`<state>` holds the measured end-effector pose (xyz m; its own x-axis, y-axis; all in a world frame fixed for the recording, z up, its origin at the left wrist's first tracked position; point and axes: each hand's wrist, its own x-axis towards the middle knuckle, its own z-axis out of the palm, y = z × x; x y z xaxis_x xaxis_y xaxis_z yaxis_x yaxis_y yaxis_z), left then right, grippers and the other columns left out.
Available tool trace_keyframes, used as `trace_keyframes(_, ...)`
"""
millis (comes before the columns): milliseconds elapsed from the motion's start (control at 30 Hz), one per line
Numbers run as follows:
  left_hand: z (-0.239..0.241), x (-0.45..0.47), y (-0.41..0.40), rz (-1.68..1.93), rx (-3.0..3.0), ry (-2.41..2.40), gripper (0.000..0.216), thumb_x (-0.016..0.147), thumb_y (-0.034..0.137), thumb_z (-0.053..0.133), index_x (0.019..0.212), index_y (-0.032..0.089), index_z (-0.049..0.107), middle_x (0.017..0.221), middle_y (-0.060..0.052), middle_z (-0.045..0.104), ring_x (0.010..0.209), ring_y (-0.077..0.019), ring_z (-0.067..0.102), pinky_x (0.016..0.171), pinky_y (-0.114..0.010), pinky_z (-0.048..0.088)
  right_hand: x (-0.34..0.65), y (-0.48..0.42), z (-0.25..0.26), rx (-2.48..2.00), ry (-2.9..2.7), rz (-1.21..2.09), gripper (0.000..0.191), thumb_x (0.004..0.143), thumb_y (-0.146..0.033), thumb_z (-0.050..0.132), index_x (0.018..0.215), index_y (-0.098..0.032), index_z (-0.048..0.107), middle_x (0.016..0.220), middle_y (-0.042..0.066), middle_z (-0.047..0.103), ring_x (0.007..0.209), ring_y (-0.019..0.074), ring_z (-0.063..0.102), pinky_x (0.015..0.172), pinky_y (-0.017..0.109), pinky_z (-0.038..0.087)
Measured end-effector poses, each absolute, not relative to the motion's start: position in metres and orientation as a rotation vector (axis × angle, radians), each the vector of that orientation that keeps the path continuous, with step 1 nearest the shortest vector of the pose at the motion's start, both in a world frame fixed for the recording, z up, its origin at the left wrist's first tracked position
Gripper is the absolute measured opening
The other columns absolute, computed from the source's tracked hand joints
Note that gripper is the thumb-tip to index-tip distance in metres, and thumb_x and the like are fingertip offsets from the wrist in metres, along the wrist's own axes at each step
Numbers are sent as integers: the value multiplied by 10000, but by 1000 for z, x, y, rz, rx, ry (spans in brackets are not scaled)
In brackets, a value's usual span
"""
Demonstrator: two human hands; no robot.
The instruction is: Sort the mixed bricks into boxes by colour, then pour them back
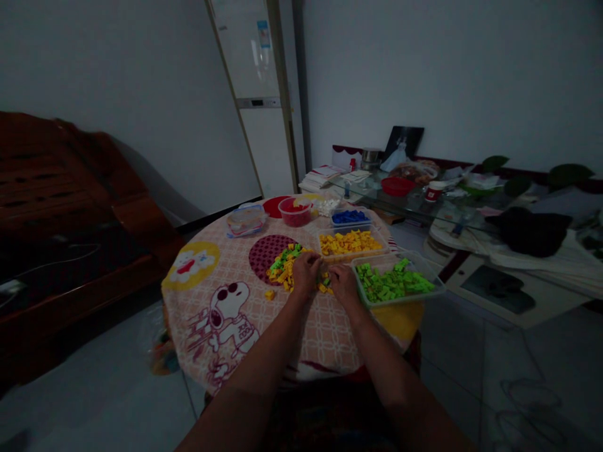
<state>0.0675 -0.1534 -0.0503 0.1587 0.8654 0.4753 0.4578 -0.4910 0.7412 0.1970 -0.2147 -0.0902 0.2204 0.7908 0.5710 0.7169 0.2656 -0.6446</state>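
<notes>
A mixed pile of small yellow and green toy bricks (281, 274) lies on the cloth-covered round table (325, 339). My left hand (305, 274) is over the right part of the pile, fingers curled together. Just beside it, my right hand (343, 284) has its fingers bent in toward the left one, at the pile's right edge. Whatever the fingertips hold is too small and dark to make out. Right of my right hand stands a clear tub of green bricks (393, 280). Behind it are a tub of yellow bricks (351, 242) and a smaller one of blue bricks (349, 217).
At the table's back are a round bowl with red pieces (295, 213), white pieces (326, 206) and a clear lidded box (246, 220). One yellow brick (269, 294) lies apart from the pile. A cluttered glass table (377, 191) stands behind right, a wooden bench (85, 232) left.
</notes>
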Motion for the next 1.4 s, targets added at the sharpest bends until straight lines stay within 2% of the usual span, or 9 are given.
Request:
trace_keyframes(200,-33,77,-145,1269,2067,1220,70,826,204,653,850,189,717,876,-50,730,827,-181,659,822,-310,519,197,-213,-92,-1478,-1509,96,229,764,-57,515,724,-203,687,779,58,670,819,211,588,835,322,439)
trace_keyframes(367,-31,80,-137,1252,2100,1240,187,816,168,640,967,196,747,877,-43,736,808,-175,652,821,-305,517,198,-213,-92,-1474,-1508,98,233,771,-58,517,730,-208,690,792,53,672,832,211,593,831,321,441)
trace_keyframes(533,-47,67,-143,1186,2148,1227,120,828,190,633,866,181,745,875,-56,729,830,-187,655,809,-310,512,197,-214,-91,-1486,-1528,99,229,801,-58,529,733,-203,694,811,56,692,826,207,604,840,320,442)
trace_keyframes(833,-48,52,-168,882,2466,1059,231,812,181,638,955,247,807,923,-66,735,938,-223,635,940,-384,481,199,-216,-90,-1486,-1539,117,278,817,-82,516,842,-208,762,882,68,743,873,229,629,870,359,463)
trace_keyframes(1033,-53,52,-165,870,2503,1084,198,784,170,693,938,236,798,979,-84,710,1003,-253,624,952,-411,482,198,-216,-92,-1473,-1509,70,307,796,-62,502,839,-219,762,874,53,749,882,220,635,879,344,464)
trace_keyframes(1233,-55,52,-165,901,2479,1089,106,836,204,677,891,201,769,1017,-100,720,1025,-252,629,963,-413,485,199,-215,-94,-1490,-1524,65,316,788,-62,487,853,-207,761,879,60,742,888,224,629,879,347,466)
trace_keyframes(1400,-55,51,-165,899,2452,1065,102,859,230,677,903,211,767,1062,-95,735,1043,-243,641,977,-410,488,200,-219,-91,-1472,-1609,97,300,820,-74,530,974,-192,758,996,87,749,961,237,634,928,367,458)
